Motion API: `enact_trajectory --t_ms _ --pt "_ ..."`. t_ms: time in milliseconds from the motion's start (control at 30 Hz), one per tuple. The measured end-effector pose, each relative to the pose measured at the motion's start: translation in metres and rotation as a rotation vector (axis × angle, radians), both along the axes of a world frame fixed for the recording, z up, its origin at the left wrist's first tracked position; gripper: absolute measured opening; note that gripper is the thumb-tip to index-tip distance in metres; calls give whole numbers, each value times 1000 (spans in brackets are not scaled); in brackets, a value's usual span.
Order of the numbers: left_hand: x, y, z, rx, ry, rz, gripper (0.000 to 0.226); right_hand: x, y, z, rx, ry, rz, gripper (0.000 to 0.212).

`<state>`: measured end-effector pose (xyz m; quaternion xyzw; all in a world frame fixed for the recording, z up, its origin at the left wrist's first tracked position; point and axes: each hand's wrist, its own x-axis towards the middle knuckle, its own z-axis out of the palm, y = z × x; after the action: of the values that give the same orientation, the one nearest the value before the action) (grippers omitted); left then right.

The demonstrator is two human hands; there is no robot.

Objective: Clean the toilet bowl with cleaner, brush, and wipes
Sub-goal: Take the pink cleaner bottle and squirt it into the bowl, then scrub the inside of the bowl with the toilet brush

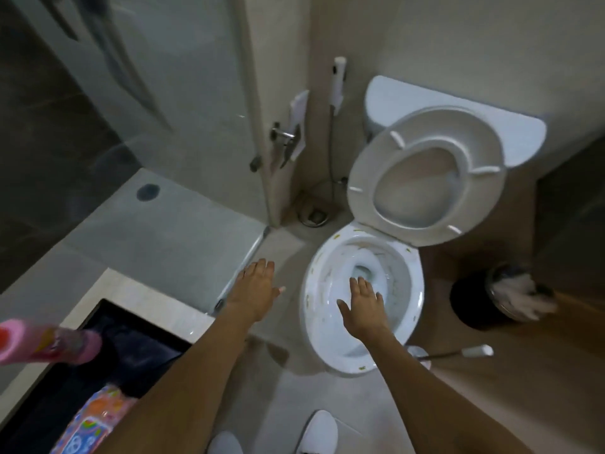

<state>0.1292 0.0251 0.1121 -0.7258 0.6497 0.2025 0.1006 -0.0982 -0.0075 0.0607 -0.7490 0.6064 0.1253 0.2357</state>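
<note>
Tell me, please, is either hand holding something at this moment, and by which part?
Nothing is held. The left hand and the right hand are both empty, fingers spread, above the floor and the toilet bowl.

Pink bottle (49, 340) left of the left hand (257, 286): blurred, cut by frame edge, label unreadable. Patterned packet (88, 421) below it cut off at bottom edge. Brush (458, 352) head hidden behind bowl rim (314, 322), right of the right hand (363, 306).

Dim beige walls (458, 34), tiled floor (327, 404) (glass shower screen (163, 77) left)
</note>
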Motion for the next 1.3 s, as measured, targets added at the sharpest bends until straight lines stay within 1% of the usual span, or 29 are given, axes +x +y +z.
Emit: enact_trajectory --t_ms 200,333,567,767,867,1033,1167,1233,1300 --pt "-82 -49 -4 12 53 -112 65 -85 -12 2 11 -14 -176 64" --pt "-124 -67 -11 55 0 -229 66 -131 -9 -2 14 9 -280 64" --pt "-177 -98 -21 100 -44 -416 65 -181 4 -11 36 6 -433 63" --pt "-220 -143 -35 117 -77 -622 65 -209 7 -26 36 63 -542 62" --pt "-245 -172 -35 62 -101 -757 66 -219 2 -37 41 83 -590 63" --pt "-301 -231 -23 -135 -153 -1055 65 -235 -4 -59 66 103 -672 65" --pt "-351 -270 -13 -268 -160 -1198 65 -247 -7 -79 83 124 -698 65" --pt "-366 -285 -11 -325 -246 -1263 65 -251 -12 -87 95 155 -682 65" --pt "-373 -301 -11 -377 -382 -1308 65 -255 -20 -95 127 243 -621 67"
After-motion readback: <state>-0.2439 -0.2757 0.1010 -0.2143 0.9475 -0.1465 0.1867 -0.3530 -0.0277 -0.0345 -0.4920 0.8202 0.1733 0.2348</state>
